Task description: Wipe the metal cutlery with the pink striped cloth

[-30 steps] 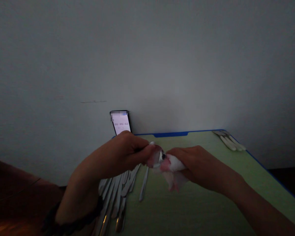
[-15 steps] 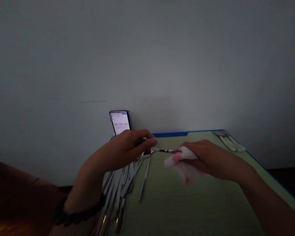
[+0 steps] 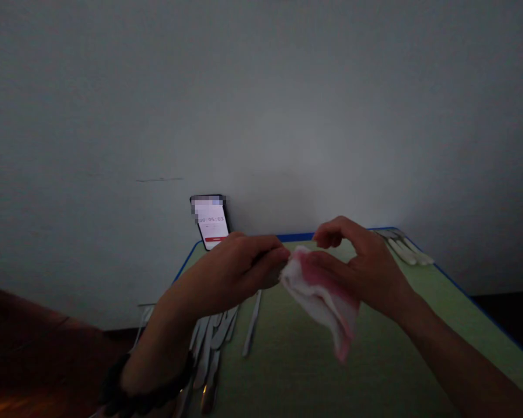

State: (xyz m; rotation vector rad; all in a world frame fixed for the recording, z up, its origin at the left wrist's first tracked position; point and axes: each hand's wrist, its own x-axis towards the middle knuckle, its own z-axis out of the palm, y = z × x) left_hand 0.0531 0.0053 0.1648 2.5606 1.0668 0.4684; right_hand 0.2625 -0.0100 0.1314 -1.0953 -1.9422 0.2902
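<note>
In dim light my two hands meet above a green table [image 3: 314, 371]. My left hand [image 3: 239, 270] is closed, its fingertips pinched against the edge of a white and pink cloth [image 3: 320, 296]; whatever it grips is hidden. My right hand [image 3: 357, 264] holds that cloth, thumb and fingers curled round its upper part, and the loose end hangs down toward the table. Below my left wrist lies a bundle of metal cutlery [image 3: 211, 342], with one piece [image 3: 251, 322] lying apart to its right.
A phone [image 3: 210, 222] showing a timer leans against the pale wall at the table's back left corner. More cutlery with pale handles [image 3: 403, 247] lies at the back right corner. The table has a blue rim [image 3: 296, 236]. Dark floor lies to the left.
A metal utensil was stretched between my hands half a second ago; now my hands have come together, the cloth covers the gap and the utensil is hidden. Both hands rose slightly.
</note>
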